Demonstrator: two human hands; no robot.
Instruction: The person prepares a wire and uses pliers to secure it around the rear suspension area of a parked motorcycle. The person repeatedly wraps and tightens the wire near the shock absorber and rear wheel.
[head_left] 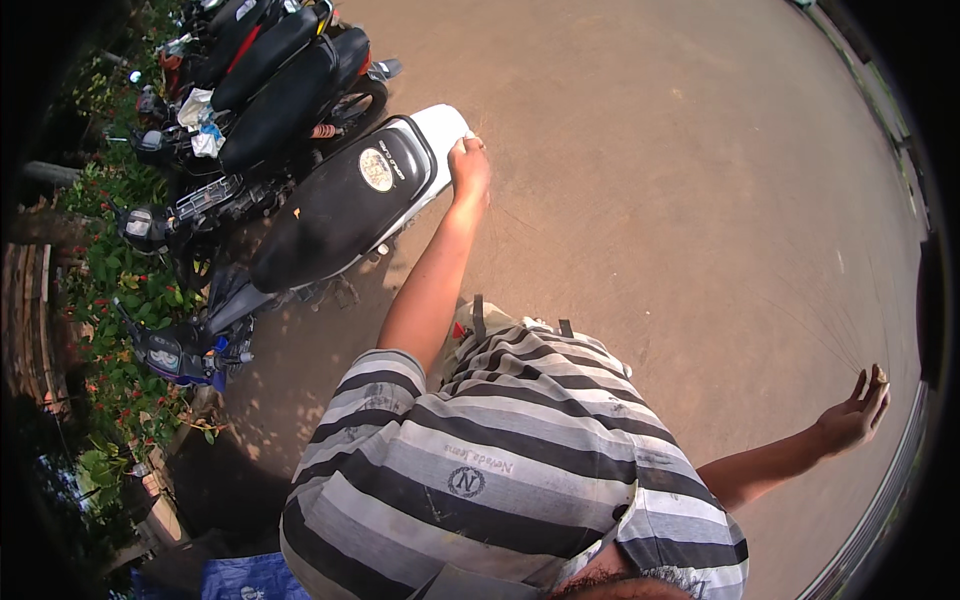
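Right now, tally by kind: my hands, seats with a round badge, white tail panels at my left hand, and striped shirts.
Hands: 2 (left hand, right hand)
Badged black seat: 1
White tail panel: 1
Striped shirt: 1
Total: 5

Smooth plastic-looking motorcycle tail [438, 127], leathery seat [330, 215], cloth shirt [500, 450], matt ground [650, 200]

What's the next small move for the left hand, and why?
Perhaps ease the left hand slightly away from the white motorcycle tail: it overlaps the tail in view, and fine strands, which fan from the right hand and show near the left, might snag.
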